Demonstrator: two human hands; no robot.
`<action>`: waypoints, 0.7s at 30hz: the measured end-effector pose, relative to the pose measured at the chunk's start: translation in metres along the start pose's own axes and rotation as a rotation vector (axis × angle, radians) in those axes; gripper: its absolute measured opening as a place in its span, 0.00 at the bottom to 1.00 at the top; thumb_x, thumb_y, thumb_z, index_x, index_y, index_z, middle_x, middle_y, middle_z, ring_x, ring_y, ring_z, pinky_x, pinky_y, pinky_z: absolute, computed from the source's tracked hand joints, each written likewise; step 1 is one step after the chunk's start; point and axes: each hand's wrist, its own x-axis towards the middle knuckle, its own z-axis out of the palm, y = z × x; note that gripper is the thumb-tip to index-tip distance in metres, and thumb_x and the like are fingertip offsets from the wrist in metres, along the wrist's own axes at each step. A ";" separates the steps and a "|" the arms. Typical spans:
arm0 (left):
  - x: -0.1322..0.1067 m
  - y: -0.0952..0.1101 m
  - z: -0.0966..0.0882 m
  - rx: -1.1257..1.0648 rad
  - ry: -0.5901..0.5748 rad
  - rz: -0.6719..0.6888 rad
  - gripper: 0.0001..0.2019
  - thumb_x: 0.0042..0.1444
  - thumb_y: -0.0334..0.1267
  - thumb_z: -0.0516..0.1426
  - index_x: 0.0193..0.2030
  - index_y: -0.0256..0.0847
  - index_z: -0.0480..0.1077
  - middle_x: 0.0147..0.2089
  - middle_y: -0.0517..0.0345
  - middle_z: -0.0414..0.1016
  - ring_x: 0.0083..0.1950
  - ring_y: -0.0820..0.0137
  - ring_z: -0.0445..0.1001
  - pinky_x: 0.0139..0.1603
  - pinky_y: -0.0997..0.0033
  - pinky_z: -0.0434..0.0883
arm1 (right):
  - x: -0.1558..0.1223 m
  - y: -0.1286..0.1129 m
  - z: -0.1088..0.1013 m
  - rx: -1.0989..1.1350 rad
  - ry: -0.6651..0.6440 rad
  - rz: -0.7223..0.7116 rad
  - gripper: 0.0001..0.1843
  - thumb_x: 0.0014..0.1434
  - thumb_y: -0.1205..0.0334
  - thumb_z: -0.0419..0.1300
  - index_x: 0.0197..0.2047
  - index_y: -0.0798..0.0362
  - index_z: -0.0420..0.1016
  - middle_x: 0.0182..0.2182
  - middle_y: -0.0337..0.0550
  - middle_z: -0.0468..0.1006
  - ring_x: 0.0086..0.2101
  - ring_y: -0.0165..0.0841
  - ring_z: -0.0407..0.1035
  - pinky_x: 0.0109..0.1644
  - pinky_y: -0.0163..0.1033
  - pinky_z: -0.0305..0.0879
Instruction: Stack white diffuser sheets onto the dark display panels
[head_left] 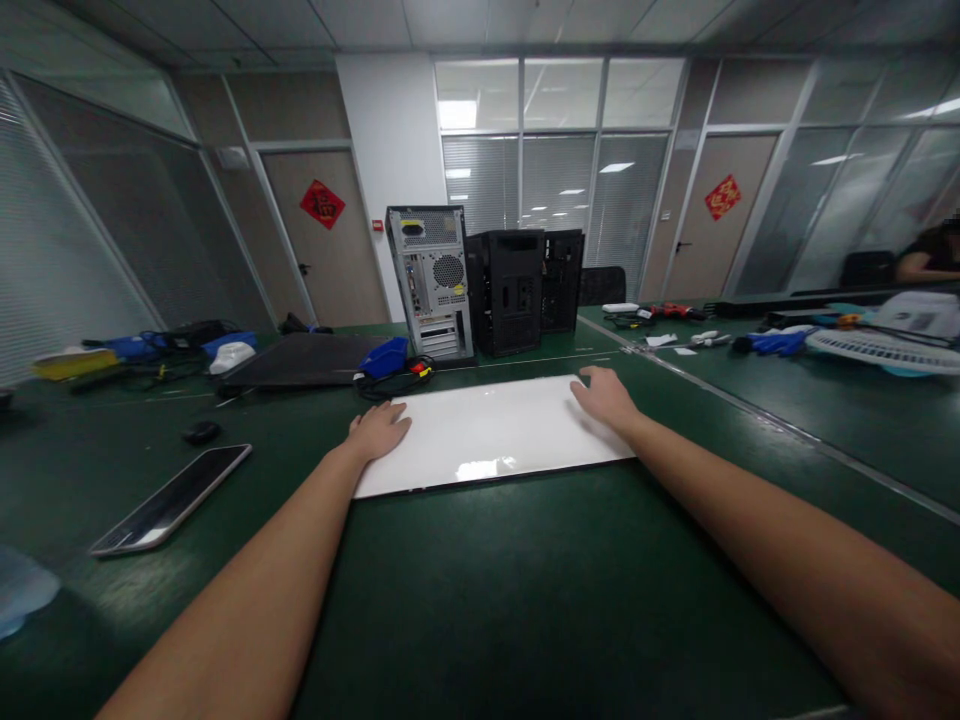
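While the white panel (487, 435) lies flat on the green tabletop (525, 600) right in front of you, both your hands rest on its far end. Your left hand (379, 430) sits palm down on the far-left corner, fingers loosely bent, nothing gripped. Your right hand (604, 397) lies on the far-right corner, fingers mostly flat, also not closed on anything. Just behind the panel: blue tool w/ cables (390, 362), a dark side panel (307, 360) lying flat, a silver PC tower (431, 280) and a black tower (517, 290) upright, backs facing you. A phone (172, 500) lies screen-up, well off to your left.
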 end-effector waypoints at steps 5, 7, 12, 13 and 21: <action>0.000 0.000 0.000 0.003 -0.004 -0.008 0.32 0.63 0.55 0.43 0.71 0.48 0.61 0.75 0.52 0.55 0.74 0.51 0.52 0.69 0.42 0.52 | 0.020 0.003 -0.015 0.229 0.002 0.234 0.25 0.61 0.50 0.57 0.55 0.57 0.71 0.52 0.59 0.73 0.51 0.46 0.69 0.53 0.46 0.68; -0.001 0.001 -0.001 0.007 -0.007 -0.014 0.32 0.63 0.55 0.43 0.71 0.48 0.61 0.75 0.52 0.54 0.74 0.50 0.52 0.69 0.41 0.52 | 0.025 0.006 -0.022 0.334 -0.022 0.346 0.28 0.61 0.48 0.55 0.59 0.55 0.65 0.54 0.61 0.70 0.46 0.44 0.73 0.43 0.44 0.72; -0.001 0.003 -0.002 0.006 -0.015 -0.020 0.32 0.63 0.56 0.42 0.71 0.50 0.60 0.75 0.52 0.54 0.74 0.50 0.52 0.69 0.42 0.51 | 0.033 0.017 -0.038 0.541 -0.135 0.544 0.29 0.60 0.47 0.53 0.59 0.56 0.61 0.53 0.66 0.67 0.38 0.42 0.75 0.35 0.45 0.74; -0.001 0.002 -0.002 0.003 -0.016 -0.019 0.32 0.63 0.56 0.42 0.71 0.49 0.60 0.76 0.52 0.54 0.75 0.50 0.52 0.70 0.42 0.50 | 0.034 0.020 -0.040 0.567 -0.155 0.569 0.28 0.60 0.47 0.53 0.58 0.56 0.62 0.51 0.66 0.68 0.37 0.42 0.75 0.35 0.45 0.74; 0.002 -0.003 0.001 -0.033 -0.027 -0.008 0.33 0.63 0.57 0.42 0.72 0.52 0.59 0.76 0.57 0.52 0.75 0.49 0.50 0.70 0.41 0.48 | 0.036 0.037 -0.047 0.669 -0.297 0.589 0.17 0.64 0.53 0.50 0.45 0.58 0.68 0.34 0.54 0.75 0.28 0.34 0.70 0.28 0.36 0.68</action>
